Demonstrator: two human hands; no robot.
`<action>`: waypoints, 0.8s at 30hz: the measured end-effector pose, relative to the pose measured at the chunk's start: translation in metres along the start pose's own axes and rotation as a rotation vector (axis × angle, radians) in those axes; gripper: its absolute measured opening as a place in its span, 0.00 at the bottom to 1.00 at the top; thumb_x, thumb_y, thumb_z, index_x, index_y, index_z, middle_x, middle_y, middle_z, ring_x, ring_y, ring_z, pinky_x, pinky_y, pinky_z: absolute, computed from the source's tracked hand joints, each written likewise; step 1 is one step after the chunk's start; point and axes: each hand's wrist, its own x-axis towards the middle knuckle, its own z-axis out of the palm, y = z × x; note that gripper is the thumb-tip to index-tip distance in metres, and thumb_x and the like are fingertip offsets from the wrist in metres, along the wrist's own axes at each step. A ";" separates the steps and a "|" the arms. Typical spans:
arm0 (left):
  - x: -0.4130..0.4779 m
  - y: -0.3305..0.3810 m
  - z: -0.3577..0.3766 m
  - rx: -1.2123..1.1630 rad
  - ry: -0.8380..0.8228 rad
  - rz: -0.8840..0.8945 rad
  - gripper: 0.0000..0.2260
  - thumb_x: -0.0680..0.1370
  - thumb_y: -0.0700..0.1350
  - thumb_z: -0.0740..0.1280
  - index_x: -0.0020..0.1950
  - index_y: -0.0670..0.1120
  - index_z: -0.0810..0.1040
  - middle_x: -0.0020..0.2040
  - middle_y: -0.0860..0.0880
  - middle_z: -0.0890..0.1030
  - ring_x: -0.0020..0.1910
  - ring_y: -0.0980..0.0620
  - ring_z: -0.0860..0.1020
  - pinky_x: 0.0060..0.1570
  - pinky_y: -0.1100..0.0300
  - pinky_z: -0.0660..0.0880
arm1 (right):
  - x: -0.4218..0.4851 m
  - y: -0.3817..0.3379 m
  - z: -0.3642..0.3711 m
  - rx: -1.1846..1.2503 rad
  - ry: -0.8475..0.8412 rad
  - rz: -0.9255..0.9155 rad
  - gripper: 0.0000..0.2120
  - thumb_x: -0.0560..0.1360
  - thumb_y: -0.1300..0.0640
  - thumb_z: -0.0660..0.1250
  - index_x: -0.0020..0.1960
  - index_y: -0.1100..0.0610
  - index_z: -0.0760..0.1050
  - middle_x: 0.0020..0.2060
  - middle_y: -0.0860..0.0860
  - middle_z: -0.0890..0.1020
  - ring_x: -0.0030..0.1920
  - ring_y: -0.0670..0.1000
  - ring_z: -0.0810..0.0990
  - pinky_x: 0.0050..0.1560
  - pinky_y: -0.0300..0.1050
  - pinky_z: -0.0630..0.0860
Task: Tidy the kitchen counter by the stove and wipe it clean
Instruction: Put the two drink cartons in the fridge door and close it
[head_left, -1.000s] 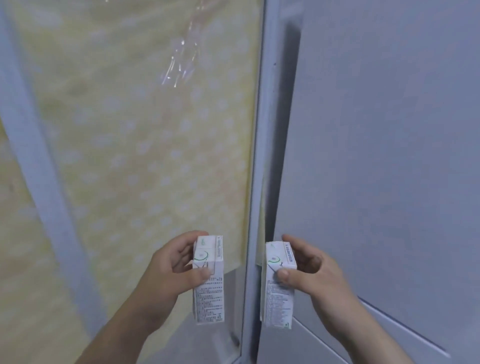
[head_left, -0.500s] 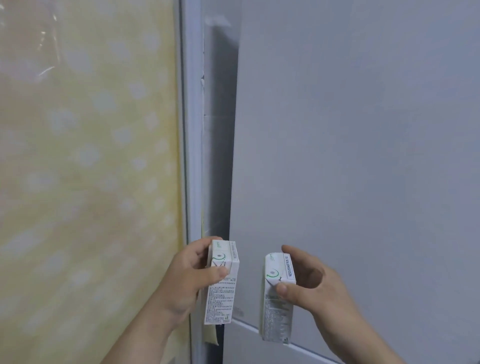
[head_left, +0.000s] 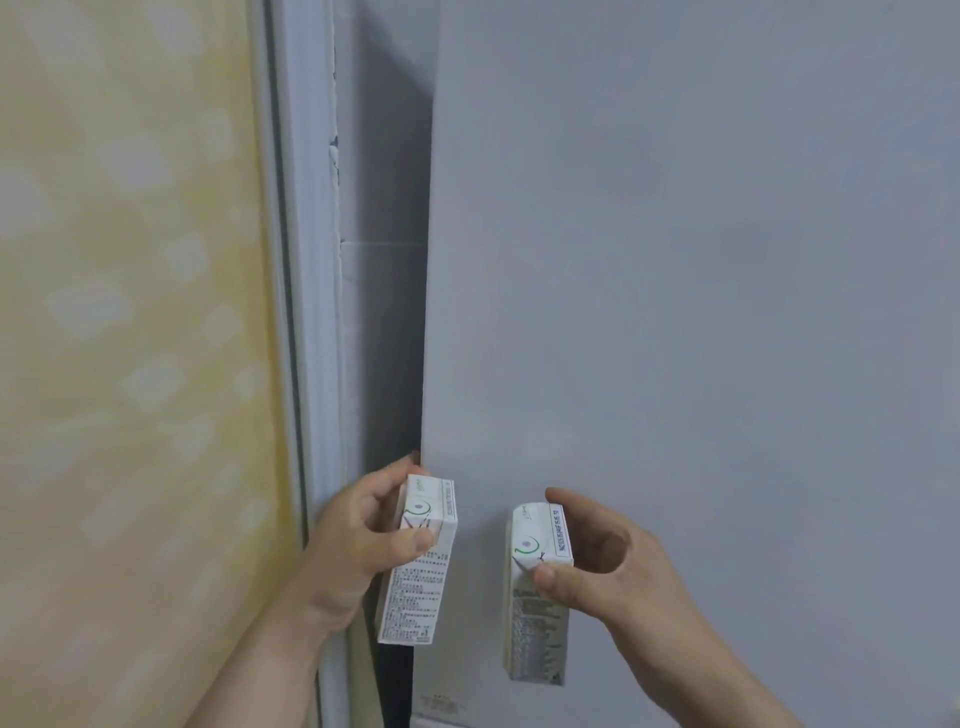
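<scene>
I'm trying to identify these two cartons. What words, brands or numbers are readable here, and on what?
Nothing can be quoted.
Left carton, in the left hand: green swirl logo; side print too blurred.
Right carton, in the right hand: same logo; dark line on top and side print unreadable.
Sticker low on the grey door: blurred.

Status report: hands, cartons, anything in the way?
Left hand grips left carton. Right hand pinches right carton. Grey door right ahead, both hands full.
</scene>
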 end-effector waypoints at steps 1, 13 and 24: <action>0.001 0.000 -0.001 -0.004 -0.007 -0.011 0.30 0.59 0.43 0.77 0.59 0.37 0.78 0.55 0.35 0.80 0.52 0.41 0.79 0.51 0.49 0.75 | -0.001 0.000 0.001 0.001 0.007 0.002 0.39 0.56 0.57 0.78 0.66 0.55 0.72 0.52 0.48 0.86 0.53 0.48 0.84 0.46 0.38 0.80; 0.004 0.001 -0.002 0.006 -0.001 -0.035 0.32 0.54 0.45 0.78 0.56 0.40 0.79 0.43 0.46 0.83 0.44 0.50 0.81 0.40 0.58 0.77 | -0.027 -0.001 0.002 -0.023 0.092 0.007 0.36 0.58 0.59 0.78 0.65 0.53 0.73 0.54 0.46 0.85 0.55 0.47 0.83 0.48 0.39 0.80; -0.097 0.037 0.012 -0.003 -0.008 0.004 0.33 0.51 0.53 0.83 0.51 0.43 0.80 0.40 0.44 0.80 0.39 0.48 0.79 0.37 0.57 0.76 | -0.095 -0.027 0.009 -0.063 0.126 -0.027 0.40 0.54 0.50 0.78 0.65 0.52 0.74 0.56 0.47 0.84 0.59 0.47 0.81 0.59 0.48 0.77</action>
